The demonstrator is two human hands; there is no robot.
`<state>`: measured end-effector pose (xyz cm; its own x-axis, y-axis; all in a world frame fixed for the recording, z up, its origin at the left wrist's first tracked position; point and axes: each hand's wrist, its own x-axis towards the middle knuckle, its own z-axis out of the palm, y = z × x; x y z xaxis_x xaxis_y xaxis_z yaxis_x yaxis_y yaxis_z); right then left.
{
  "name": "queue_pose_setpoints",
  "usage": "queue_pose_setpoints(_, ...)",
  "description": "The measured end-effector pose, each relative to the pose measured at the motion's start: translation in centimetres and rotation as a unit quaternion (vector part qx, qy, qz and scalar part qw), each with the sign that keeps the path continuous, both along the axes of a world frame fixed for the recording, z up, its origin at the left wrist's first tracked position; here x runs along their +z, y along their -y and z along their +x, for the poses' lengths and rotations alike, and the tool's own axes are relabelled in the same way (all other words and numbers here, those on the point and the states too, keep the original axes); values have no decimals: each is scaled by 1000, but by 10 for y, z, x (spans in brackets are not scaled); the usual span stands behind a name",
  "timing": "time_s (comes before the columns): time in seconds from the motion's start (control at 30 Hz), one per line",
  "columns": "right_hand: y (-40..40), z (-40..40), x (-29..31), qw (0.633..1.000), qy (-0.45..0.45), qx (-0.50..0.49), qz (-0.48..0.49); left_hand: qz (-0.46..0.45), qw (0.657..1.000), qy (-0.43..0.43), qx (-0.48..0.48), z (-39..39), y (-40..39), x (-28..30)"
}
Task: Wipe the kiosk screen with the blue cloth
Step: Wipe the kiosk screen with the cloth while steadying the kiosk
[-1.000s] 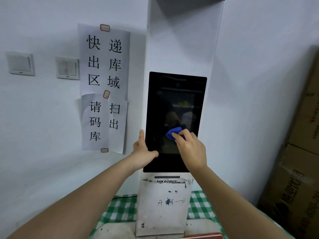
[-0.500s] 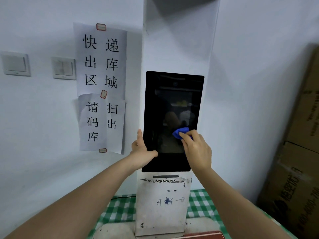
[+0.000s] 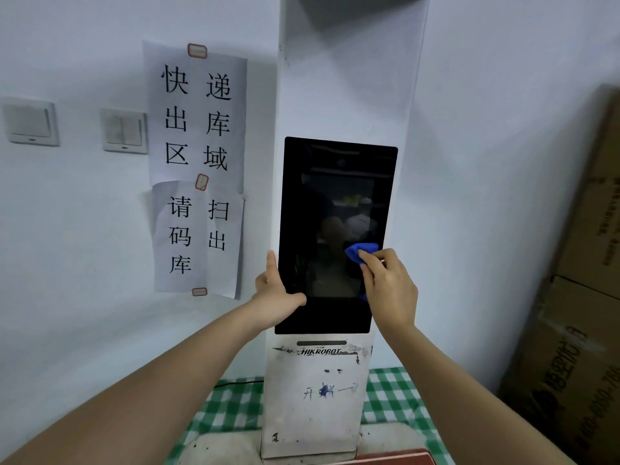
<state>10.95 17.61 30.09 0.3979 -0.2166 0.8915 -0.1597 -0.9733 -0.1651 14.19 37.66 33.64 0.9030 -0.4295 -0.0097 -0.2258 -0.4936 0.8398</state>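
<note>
— Where is the blue cloth now?
— The right hand pinches it and presses it on the dark screen, near the right edge.
— And the left hand?
— It grips the left edge of the screen, thumb on the glass, fingers around the side. The two hands are apart.

The kiosk stood upright on the tabletop against the wall, its screen facing out, with two paper notices and two light switches to its left and stacked cartons off the tabletop's right edge.
</note>
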Motion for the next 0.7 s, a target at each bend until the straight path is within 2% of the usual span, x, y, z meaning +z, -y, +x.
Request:
queue_pose_setpoints(0.13,8,-5,20,1000,-20,2,-20,2,1000,-8,-3,1,0,1)
queue_pose_setpoints(0.3,12,1,34,993,30,-16,111,5,1000,-4,-3,1,0,-1)
queue_pose_setpoints(0.5,10,-8,-5,997,-20,-13,73,9,1000,5,6,3,4,-3)
queue_pose_setpoints(0.63,16,-10,12,998,-31,-17,45,7,1000,-4,9,2,4,-3)
queue_pose_setpoints(0.7,16,-7,23,996,-10,-13,85,7,1000,-5,8,2,4,-3)
